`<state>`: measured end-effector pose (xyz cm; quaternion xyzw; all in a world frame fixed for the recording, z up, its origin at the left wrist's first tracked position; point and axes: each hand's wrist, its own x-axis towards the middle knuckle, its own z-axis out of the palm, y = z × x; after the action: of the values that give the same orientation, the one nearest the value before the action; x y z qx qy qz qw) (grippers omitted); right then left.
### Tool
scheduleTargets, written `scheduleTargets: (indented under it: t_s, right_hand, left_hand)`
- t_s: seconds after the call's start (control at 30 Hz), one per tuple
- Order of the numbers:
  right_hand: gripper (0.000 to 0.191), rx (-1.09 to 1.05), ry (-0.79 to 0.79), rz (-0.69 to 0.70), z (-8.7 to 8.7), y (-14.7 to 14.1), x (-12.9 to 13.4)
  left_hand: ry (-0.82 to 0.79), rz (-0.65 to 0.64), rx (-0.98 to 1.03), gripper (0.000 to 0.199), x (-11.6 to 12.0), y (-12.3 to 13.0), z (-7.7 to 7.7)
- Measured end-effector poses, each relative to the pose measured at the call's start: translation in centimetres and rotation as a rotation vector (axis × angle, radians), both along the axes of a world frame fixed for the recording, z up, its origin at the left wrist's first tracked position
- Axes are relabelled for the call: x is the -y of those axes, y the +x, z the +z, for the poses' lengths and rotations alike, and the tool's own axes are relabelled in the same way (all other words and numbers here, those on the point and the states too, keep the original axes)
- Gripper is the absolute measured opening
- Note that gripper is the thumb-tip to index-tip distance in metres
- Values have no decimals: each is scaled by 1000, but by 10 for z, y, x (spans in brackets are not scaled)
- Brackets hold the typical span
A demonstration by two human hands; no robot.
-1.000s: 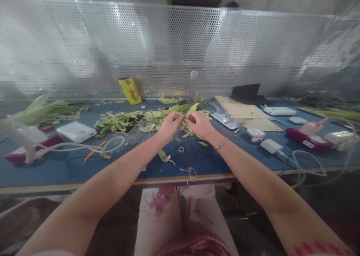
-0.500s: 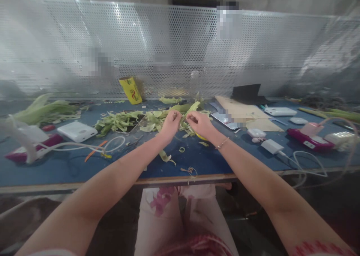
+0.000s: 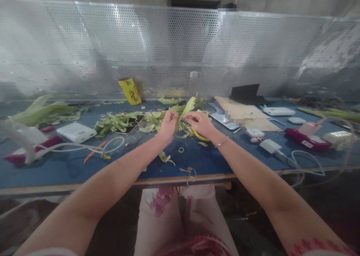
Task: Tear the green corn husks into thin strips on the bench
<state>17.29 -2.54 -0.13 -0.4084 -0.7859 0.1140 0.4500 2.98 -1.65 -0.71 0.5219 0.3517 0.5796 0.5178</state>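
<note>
At the middle of the blue table (image 3: 157, 166), my left hand (image 3: 168, 126) and my right hand (image 3: 201, 124) are close together with fingers pinched. A long green leaf (image 3: 189, 107) stands up between them, its lower end at both sets of fingertips. The exact grip is too small to see. Behind and beneath the hands lies a heap of torn green leaves (image 3: 153, 123), spreading left into another green pile (image 3: 116, 123) over a dark flat thing. A yellow ring-like strip (image 3: 201, 136) lies under my right hand. One leaf scrap (image 3: 165, 158) rests nearer to me.
A yellow packet (image 3: 130, 91) leans near the perforated metal screen (image 3: 146, 42). To the left are large leaves (image 3: 42, 110), a white power bank (image 3: 76, 132) and cables. On the right lie a phone (image 3: 223, 120), brown paper (image 3: 239, 108), a white charger (image 3: 270, 146) and a purple power strip (image 3: 308, 139).
The long leaf between my hands has tilted more upright and shifted a little left. My right fingers have moved slightly left. More of the yellow strip shows.
</note>
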Motion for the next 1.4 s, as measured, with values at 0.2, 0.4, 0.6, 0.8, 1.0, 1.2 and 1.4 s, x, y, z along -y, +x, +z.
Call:
scheduleTargets:
  t_s: [0.2,0.4,0.6,0.8,1.0,1.2,1.4]
  right_hand:
    - [20,19,-2,14,4,-1,-1]
    - [19,9,9,26,3,-3,-2]
    - [18,-29,23,-15,-1,-3,0]
    - [19,17,8,-47,-2,-1,-2]
    - [23,84,37,-21,-4,1,-3]
    - [26,98,19,-6,-7,3,-6]
    - [28,137,-26,3,-5,3,-7]
  left_hand:
    - [25,52,59,13,-2,1,0]
    - [59,82,44,14,-6,-2,0]
    - [44,89,-13,15,-11,-5,-2]
    - [-4,56,13,12,-12,-7,1]
    - [-89,-28,108,11,-5,-8,7]
    - [-101,-60,71,16,-3,-10,10]
    - [-55,-93,99,14,-8,-14,8]
